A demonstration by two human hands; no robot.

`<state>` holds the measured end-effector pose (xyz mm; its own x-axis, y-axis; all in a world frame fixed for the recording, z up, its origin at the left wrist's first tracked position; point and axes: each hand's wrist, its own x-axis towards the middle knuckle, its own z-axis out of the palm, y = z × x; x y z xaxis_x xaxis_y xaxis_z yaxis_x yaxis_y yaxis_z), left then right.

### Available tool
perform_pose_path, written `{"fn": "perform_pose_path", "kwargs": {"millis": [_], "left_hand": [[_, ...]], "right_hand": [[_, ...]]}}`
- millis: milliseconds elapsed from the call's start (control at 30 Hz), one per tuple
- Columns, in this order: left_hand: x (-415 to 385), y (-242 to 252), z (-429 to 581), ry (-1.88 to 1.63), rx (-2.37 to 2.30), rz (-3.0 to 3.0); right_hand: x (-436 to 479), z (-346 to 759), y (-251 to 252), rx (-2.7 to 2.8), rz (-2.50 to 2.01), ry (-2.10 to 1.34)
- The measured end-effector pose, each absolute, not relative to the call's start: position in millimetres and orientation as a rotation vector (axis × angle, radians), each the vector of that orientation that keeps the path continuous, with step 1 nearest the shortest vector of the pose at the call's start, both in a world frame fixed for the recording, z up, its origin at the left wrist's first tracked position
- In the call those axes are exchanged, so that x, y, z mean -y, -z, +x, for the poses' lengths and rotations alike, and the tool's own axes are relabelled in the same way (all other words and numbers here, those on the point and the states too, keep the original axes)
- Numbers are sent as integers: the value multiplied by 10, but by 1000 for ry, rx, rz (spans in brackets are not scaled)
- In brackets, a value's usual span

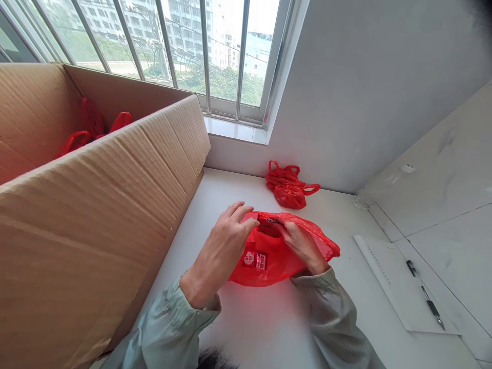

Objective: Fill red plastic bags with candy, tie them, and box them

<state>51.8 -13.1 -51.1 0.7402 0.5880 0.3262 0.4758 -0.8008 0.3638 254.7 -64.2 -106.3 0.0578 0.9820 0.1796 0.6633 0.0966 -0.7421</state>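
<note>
A red plastic bag lies on the white tabletop in front of me, its mouth spread wide. Over the bag's left rim is my left hand, fingers apart and holding nothing; its thumb points into the mouth. My right hand reaches into the bag from the right. Its fingers, partly hidden, close on the edge of a dark red packet with black lettering. Below that, small red packets with white print show in the bag.
At left stands a large cardboard box with red plastic bags inside. Another knotted red bag bundle rests by the wall. Paper, a pen and its cap lie at right. A barred window is behind.
</note>
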Motion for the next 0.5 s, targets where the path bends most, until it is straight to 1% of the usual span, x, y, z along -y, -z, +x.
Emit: {"fn": "perform_pose_path", "kwargs": {"millis": [67,100,300,500], "left_hand": [[156,478,530,-766,-773,2679],[170,463,533,-781,-764,2668],[196,445,518,-522,-977,2449],[145,442,510,-562,-790,2126]], "right_hand": [[672,2558,970,1659,-1584,-605],[697,2559,919,1654,-1549,-633],[894,2545,641,1662,-1410,-828],[966,2536,522,1693,-1392,-870]]}}
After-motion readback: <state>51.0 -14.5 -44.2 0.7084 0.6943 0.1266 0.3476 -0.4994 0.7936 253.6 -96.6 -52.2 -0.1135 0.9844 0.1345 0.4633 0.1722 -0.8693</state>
